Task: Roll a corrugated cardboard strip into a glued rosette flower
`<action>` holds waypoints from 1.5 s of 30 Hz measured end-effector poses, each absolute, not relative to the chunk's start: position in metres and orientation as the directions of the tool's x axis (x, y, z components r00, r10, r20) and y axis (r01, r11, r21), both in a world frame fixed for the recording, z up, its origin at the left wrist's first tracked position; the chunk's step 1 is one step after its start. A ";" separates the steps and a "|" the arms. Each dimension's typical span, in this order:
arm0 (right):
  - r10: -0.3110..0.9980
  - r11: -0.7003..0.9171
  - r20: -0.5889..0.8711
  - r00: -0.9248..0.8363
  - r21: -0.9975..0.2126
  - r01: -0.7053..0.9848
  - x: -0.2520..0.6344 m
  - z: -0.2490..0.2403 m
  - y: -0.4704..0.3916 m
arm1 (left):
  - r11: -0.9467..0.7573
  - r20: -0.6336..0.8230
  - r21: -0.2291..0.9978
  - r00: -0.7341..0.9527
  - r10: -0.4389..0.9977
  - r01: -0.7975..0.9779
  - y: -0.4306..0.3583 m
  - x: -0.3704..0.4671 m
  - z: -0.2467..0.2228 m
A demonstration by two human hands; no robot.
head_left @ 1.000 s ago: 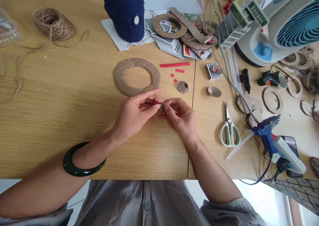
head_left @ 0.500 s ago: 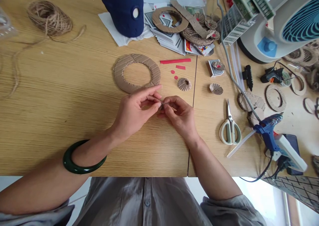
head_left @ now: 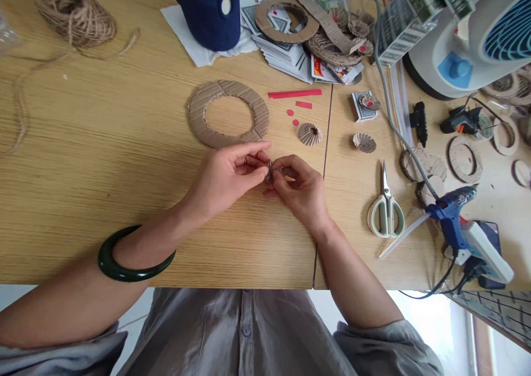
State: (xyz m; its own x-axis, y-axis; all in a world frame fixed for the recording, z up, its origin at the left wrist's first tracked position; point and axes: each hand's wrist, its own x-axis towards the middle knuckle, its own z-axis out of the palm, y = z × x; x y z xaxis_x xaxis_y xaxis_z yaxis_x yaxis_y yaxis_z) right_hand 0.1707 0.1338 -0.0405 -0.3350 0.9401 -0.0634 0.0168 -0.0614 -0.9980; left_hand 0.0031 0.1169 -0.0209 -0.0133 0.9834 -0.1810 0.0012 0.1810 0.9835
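My left hand (head_left: 232, 177) and my right hand (head_left: 301, 188) meet over the table, pinching a small pleated cardboard piece (head_left: 269, 171) between their fingertips. Fingers cover most of the piece. Just beyond my left hand lies a flat cardboard ring (head_left: 199, 116). Past my right hand are a pleated cardboard rosette (head_left: 310, 135), two small red dots (head_left: 290, 112), a short red strip (head_left: 304, 105) and a long red strip (head_left: 294, 94). Another rosette (head_left: 364, 142) sits farther right, near a card box (head_left: 360, 110) that bears a rosette with a red centre.
Scissors (head_left: 385, 210) and a blue glue gun (head_left: 450, 215) lie to the right, with a grey cable (head_left: 384, 94) behind. Twine (head_left: 74, 16) is at the far left. A dark blue object (head_left: 207, 16), playing cards (head_left: 286, 61) and a fan (head_left: 448, 44) stand at the back.
The view has shifted slightly, so the table items appear a little higher. Both hands stay together, and slightly more of the pleated piece shows between the fingertips.
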 end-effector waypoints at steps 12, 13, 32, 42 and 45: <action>0.933 -0.037 -0.042 -0.357 -0.999 0.021 0.172 -0.044 0.134 | 0.179 -0.179 0.983 0.013 0.984 -0.028 0.118 0.001 -0.023; 0.931 -0.046 -0.050 -0.361 -0.999 0.019 0.172 -0.044 0.134 | 0.184 -0.183 0.983 0.012 0.983 -0.024 0.119 0.001 -0.023; 0.818 -0.457 -0.299 -0.492 -0.857 -0.237 0.176 -0.022 0.139 | 0.161 -0.184 0.972 -0.130 0.974 -0.173 0.119 0.000 -0.015; 0.824 -0.439 -0.283 -0.491 -0.867 -0.238 0.180 -0.024 0.143 | 0.138 -0.142 0.990 -0.114 0.983 -0.039 0.115 0.002 -0.017; 0.827 -0.443 -0.289 -0.482 -0.863 -0.242 0.181 -0.023 0.144 | 0.126 -0.124 0.992 -0.115 0.986 0.006 0.115 0.003 -0.016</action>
State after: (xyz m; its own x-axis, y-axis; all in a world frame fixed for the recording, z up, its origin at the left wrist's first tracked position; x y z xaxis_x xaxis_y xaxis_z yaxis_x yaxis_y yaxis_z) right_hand 0.1806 0.1442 -0.0226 -0.4820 0.8271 -0.2892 -0.2416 -0.4427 -0.8635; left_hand 0.0028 0.1148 -0.0155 -0.1146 0.9856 -0.1243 0.0063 0.1259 0.9920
